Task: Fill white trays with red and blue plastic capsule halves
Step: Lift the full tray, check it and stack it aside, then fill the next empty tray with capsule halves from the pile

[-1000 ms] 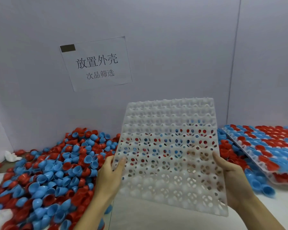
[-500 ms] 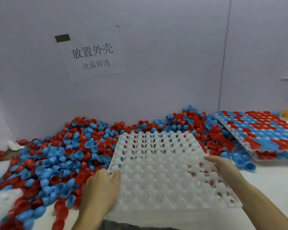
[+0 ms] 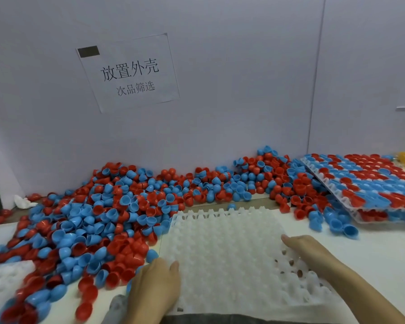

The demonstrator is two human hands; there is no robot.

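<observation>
Near edge of bench: empty white tray lies flat w/ its near edge at the front edge, cells up, none filled yet. Left hand rests at the tray's near-left edge, thumb over the rim, fingers relaxed and close together; whether they curl under the rim can't be told. Right hand lies on the tray's right side, fingers straight and laid flat on the cells, gripping nothing. Judgement: both hands are steadying/squaring the tray so it sits flush beside the supply. Left of tray, touching its left edge: loose pile of red and blue capsule halves, spreading from the front-left corner to the back wall, so halves can be swept or picked straight into cells w/ short reach. Front-left corner: part of a second white tray, partly buried by halves. Right side of bench, further back: filled trays, stacked and tilted, near-left corner resting on loose halves, kept apart from the working spot as finished output. Back wall: paper sign w/ printed characters, above the pile.
</observation>
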